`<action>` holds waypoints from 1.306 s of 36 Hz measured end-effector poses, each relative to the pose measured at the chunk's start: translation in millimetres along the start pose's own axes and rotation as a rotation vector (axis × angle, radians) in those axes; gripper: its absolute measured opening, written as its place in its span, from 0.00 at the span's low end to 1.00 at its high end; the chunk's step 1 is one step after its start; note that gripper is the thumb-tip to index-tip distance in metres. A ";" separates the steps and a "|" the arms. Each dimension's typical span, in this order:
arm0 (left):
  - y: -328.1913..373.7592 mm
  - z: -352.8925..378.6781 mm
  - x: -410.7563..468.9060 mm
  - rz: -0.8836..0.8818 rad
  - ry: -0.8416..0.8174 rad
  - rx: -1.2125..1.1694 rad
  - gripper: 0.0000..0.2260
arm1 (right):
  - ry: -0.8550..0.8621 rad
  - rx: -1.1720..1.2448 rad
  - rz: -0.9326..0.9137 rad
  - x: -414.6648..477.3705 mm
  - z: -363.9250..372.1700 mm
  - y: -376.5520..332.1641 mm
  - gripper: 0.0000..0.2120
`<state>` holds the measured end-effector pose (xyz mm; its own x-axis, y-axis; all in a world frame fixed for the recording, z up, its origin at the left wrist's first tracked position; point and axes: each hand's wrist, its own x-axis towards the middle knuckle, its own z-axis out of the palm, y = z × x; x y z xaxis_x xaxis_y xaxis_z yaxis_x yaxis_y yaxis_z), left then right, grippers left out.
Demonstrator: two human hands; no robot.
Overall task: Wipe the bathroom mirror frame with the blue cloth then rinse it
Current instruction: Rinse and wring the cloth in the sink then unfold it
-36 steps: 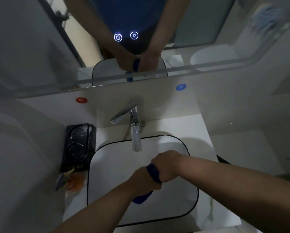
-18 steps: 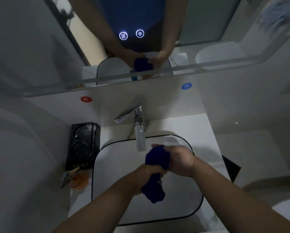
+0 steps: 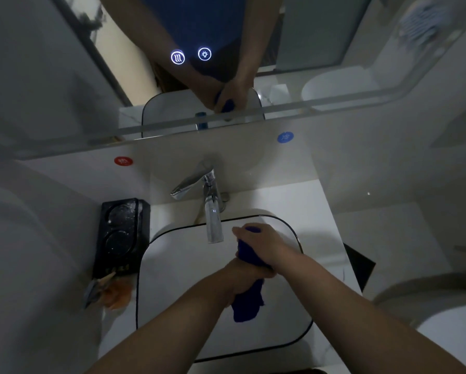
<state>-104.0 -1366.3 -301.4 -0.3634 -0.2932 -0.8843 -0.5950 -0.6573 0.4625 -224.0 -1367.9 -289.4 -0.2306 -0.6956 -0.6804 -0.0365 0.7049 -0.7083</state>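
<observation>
Fingers (image 3: 244,233) of the right hand (image 3: 264,247) and left hand (image 3: 240,279) curl round the twisted blue cloth (image 3: 246,306) above the black-rimmed white sink (image 3: 183,279), set on a pale marble desk (image 3: 294,201) beneath the wall mirror (image 3: 51,76).

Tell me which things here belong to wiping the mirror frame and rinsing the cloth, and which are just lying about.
Part of the job: blue cloth, held by the left hand and right hand; tap; sink; mirror.

Just lying about: black holder; blurred orange item beside it; red sticker; blue sticker.
</observation>
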 end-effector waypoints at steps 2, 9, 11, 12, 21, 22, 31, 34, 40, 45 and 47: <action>-2.9 6.0 11.2 -0.039 0.114 0.025 0.10 | 0.071 0.002 0.025 5.6 4.9 6.4 0.18; -24.7 12.0 26.4 0.135 0.462 0.766 0.06 | 0.288 0.242 0.279 24.6 23.1 45.1 0.16; -29.8 11.5 27.9 0.192 0.522 0.963 0.08 | 0.310 0.426 0.385 20.9 26.3 49.6 0.10; -31.2 10.8 29.6 0.201 0.522 1.005 0.08 | 0.304 0.481 0.411 19.6 26.6 50.9 0.09; -0.7 -27.2 -7.8 0.038 -0.114 -0.002 0.10 | -0.428 0.900 0.366 10.4 -32.1 35.7 0.31; 3.1 -30.6 -14.2 0.017 -0.212 -0.116 0.09 | -0.516 0.946 0.340 9.9 -37.5 35.3 0.35; 14.0 -9.7 -23.8 -0.022 -1.047 -0.640 0.05 | -0.968 1.099 -0.056 8.4 -23.8 8.1 0.39; 10.6 -7.1 -19.5 0.024 -1.112 -0.666 0.06 | -1.003 1.060 -0.060 7.0 -24.6 -5.3 0.28; 5.3 -11.9 -21.5 0.058 -0.905 -0.570 0.10 | -0.724 0.621 0.005 -0.1 -36.6 -24.4 0.16; 15.2 -7.5 -29.7 0.056 -0.448 -0.467 0.05 | -0.498 0.529 0.007 -13.3 -32.7 -40.4 0.15; 17.1 0.6 -32.0 0.066 -0.296 -0.435 0.04 | -0.417 0.503 0.017 -14.9 -30.6 -42.6 0.17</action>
<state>-102.9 -1367.8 -265.2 -0.6143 -0.1763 -0.7691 -0.2344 -0.8899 0.3912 -248.8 -1383.4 -243.4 0.1727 -0.7515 -0.6367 0.4470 0.6359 -0.6292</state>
